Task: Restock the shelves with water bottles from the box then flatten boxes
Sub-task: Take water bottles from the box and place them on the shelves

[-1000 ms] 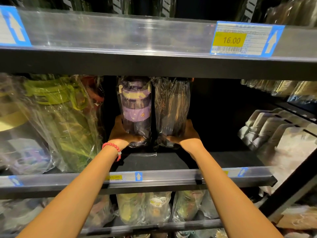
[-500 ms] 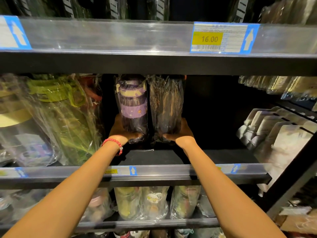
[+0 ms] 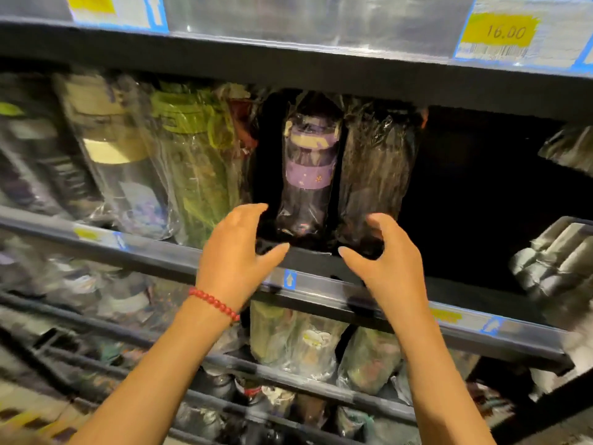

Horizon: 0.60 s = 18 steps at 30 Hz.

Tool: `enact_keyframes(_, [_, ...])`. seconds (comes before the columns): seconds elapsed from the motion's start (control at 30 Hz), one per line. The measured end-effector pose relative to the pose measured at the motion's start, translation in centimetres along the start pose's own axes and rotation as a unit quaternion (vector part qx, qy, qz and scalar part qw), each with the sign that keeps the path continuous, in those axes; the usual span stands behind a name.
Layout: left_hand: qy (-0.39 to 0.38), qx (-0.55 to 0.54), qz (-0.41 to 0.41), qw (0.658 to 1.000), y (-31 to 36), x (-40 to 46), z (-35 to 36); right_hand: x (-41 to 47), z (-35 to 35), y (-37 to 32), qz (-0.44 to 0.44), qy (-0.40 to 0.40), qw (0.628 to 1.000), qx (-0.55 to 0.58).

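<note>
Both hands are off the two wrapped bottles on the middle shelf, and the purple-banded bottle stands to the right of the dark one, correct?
Not quite. The head view shows the purple-banded bottle to the left of the dark bottle, not the right. The rest holds: left hand and right hand are off both, on the middle shelf.

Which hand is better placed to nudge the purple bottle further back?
Left. The left hand is open just left of the purple bottle, thumb near its base. The right hand sits in front of the dark bottle.
</note>
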<state>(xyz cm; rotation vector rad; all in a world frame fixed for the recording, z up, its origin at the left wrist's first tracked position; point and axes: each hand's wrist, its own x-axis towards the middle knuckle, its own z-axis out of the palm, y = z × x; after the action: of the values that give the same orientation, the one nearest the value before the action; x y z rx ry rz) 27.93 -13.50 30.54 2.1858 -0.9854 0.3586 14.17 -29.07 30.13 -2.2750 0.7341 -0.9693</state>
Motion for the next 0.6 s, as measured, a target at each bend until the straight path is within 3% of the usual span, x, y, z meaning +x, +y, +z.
enact_keyframes(0.1, [0.05, 0.106, 0.035, 0.992, -2.9, -5.5, -2.2, -4.5, 2.9, -2.7, -0.135, -0.026, 0.99, -0.023])
enact_keyframes(0.23, [0.023, 0.196, -0.061, 0.979, -8.3, -13.8, -4.3, -10.5, 9.3, -5.6, -0.283, -0.089, 0.951, -0.086])
enact_keyframes(0.47, [-0.079, 0.268, -0.3, 0.912, -16.2, -29.1, -7.9, -21.9, 20.1, -10.3, -0.358, -0.297, 0.883, -0.061])
enact_keyframes(0.6, [-0.109, 0.282, -0.364, 0.881, -18.6, -35.3, -10.7, -27.4, 24.4, -12.1, -0.395, -0.375, 0.835, -0.077])
